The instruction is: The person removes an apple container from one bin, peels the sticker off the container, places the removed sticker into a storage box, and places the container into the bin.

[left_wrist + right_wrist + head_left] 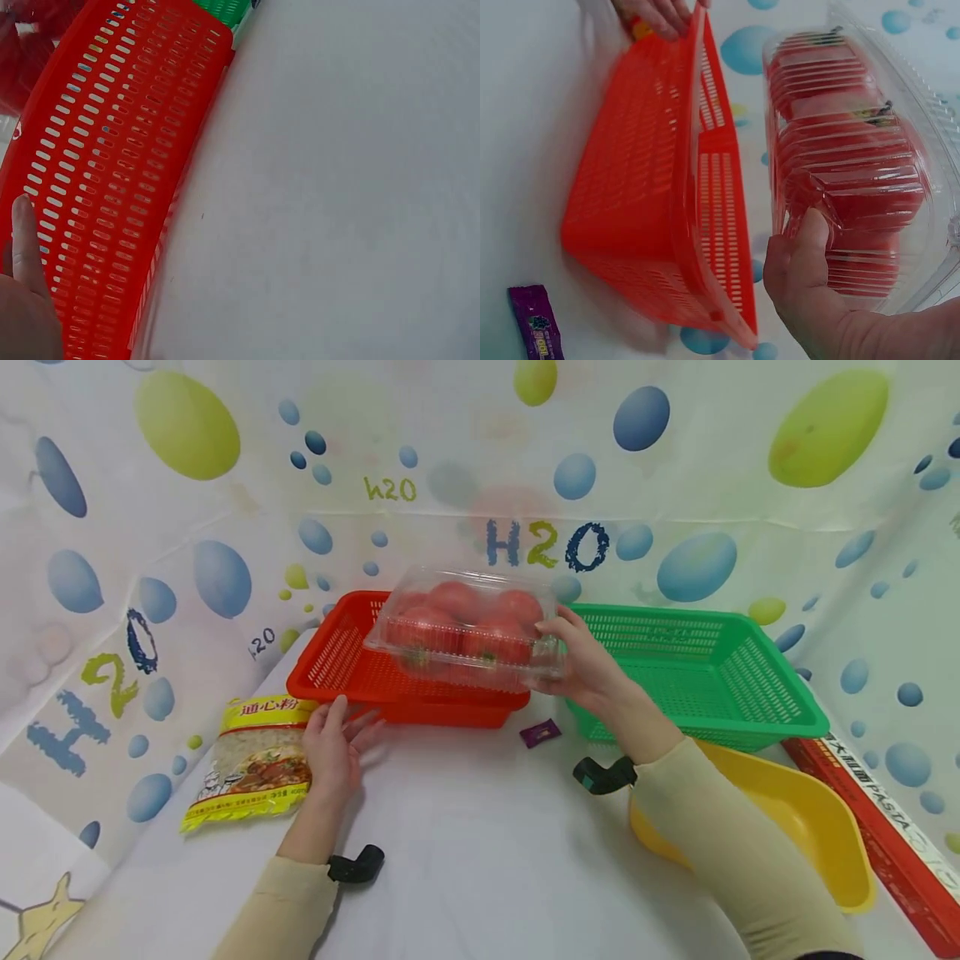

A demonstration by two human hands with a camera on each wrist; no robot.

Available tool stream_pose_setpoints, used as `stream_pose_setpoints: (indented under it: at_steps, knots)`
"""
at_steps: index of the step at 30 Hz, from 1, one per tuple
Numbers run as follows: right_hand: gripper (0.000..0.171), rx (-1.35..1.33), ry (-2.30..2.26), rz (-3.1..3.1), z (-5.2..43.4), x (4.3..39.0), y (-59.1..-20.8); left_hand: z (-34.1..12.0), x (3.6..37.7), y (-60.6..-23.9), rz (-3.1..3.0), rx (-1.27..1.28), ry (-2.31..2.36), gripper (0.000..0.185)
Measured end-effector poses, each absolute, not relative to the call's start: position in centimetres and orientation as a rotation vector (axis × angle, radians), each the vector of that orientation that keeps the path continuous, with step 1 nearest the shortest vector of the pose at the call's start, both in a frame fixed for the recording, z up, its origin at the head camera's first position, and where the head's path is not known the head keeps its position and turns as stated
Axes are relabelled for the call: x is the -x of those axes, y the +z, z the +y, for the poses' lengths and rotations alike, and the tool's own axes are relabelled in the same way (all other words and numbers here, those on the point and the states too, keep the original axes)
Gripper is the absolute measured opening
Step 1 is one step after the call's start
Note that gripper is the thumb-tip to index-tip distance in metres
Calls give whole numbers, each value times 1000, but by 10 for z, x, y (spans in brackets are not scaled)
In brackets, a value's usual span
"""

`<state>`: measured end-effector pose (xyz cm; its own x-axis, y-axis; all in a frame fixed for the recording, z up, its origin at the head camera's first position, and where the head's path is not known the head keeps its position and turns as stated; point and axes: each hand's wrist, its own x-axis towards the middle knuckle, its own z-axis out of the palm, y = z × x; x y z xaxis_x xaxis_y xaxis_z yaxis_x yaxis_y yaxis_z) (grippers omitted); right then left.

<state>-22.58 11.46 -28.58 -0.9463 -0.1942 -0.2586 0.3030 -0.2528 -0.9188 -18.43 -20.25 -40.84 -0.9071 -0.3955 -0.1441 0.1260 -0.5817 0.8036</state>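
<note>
A clear plastic clamshell box [408, 583] holding several red tomatoes [847, 157] hangs tilted over the red basket [450, 713]. My right hand [583, 664] grips the box by its right end, with the thumb [810, 236] pressed on the clear plastic. At the basket's front left corner is my left hand [330, 756], its thumb at the rim. In the left wrist view one straight finger [26, 240] lies along the perforated basket wall. A yellow bag of pasta [258, 756] lies beside the left hand, partly covered by it.
A green basket [750, 722] stands to the right of the red one. Before it sits a yellow tub [810, 827], partly behind the right sleeve. A long red pasta box [885, 852] lies at the far right. A small purple packet [540, 732] rests between the baskets.
</note>
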Motion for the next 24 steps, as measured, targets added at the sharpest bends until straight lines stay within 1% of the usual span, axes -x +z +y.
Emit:
stream_pose_setpoints:
  at_steps: [6,10,16,20,24]
  knots:
    - [71,-135,-2248,1712,100,248,-296,-200,192,-412,-1143,-487,-2502,29]
    - [65,-135,-2252,1715,89,259,-302,-200,194,-411,-1135,-499,-2480,34]
    - [60,-174,-2243,1699,76,278,-310,-201,195,-410,-1107,-536,-2492,31]
    - [56,-207,-2236,1687,69,291,-313,-199,195,-409,-1107,-535,-2498,33]
    - [61,-235,-2217,1700,62,301,-319,-198,197,-408,-1111,-538,-2486,36]
